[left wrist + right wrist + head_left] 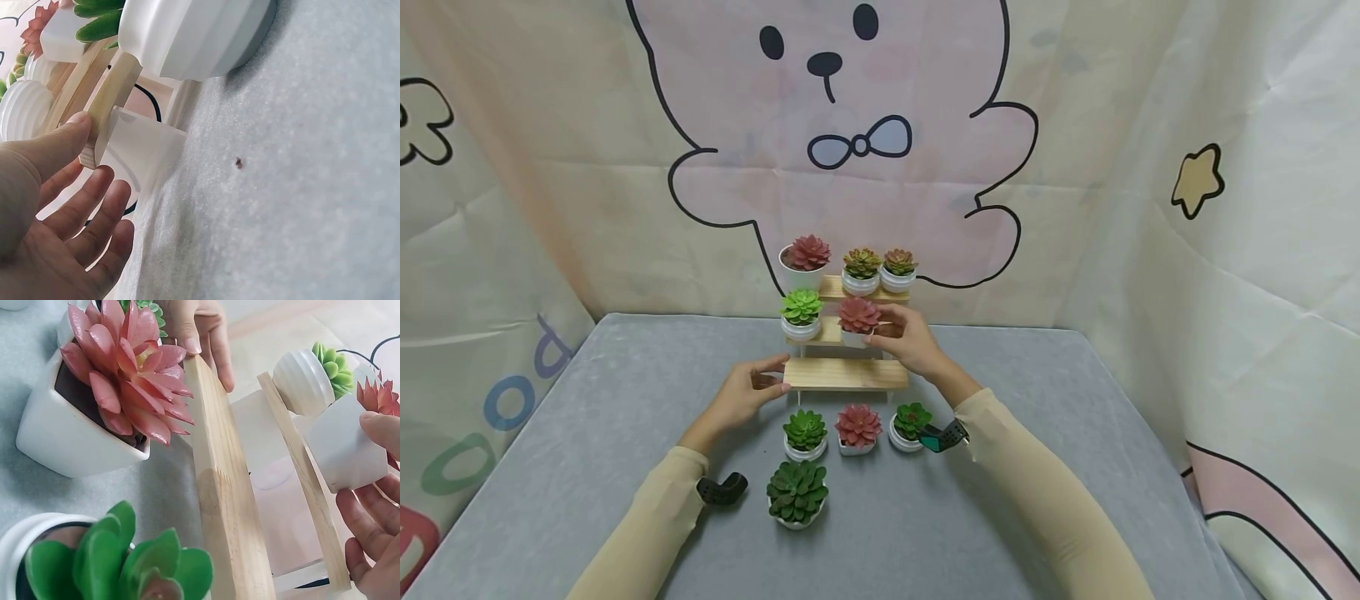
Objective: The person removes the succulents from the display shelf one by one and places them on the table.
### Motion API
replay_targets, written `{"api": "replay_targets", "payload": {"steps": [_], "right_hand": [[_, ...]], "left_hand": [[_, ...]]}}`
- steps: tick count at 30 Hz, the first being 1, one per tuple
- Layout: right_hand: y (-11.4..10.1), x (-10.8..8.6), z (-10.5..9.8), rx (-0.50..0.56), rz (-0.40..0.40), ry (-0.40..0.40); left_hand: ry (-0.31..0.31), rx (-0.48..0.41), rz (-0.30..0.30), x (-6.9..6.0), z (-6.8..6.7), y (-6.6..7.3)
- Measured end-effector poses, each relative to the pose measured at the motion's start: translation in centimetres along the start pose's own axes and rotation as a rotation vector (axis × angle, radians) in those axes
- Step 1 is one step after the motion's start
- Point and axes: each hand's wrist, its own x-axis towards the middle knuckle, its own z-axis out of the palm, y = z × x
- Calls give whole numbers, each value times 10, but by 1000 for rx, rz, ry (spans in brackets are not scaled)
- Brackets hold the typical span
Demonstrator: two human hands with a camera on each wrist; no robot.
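So the right hand (pixel 910 340) is pinching the white square pot of a red succulent (pixel 858 317) between thumb and fingers, and that plant is sitting or hanging at the right part of the middle shelf (pixel 830 332) (can't tell if its base is actually touching the wood). A light-green succulent (pixel 801 313) is standing on the left end of that same shelf.

Meanwhile the left hand (pixel 747 393) is pinching the left end of the bottom shelf (pixel 846 375), thumb on one face and forefinger on the other, the remaining fingers spreading loosely.

Up on the top shelf (pixel 831 288), a bigger red plant (pixel 805 258) is sitting left of two small orange-green succulents (pixel 861 271). Down front on the grey tabletop (pixel 625 417), a green rosette (pixel 805 433), a pink-red succulent (pixel 858 427) and a red-centred green one (pixel 912 422) are lining up, with a large dark-green plant (pixel 797 493) standing nearest the person.
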Motion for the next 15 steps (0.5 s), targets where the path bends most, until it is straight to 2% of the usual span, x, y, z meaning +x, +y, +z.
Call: {"api": "replay_targets", "payload": {"steps": [10,15], "right_hand": [[-9,-9,-4,-20,2,-6],[-14,-14,-4,-33,-27,-24]], "left_hand": [[-6,-9,-11,0,0,0],[-5,-14,-12,-1,-1,1]]}}
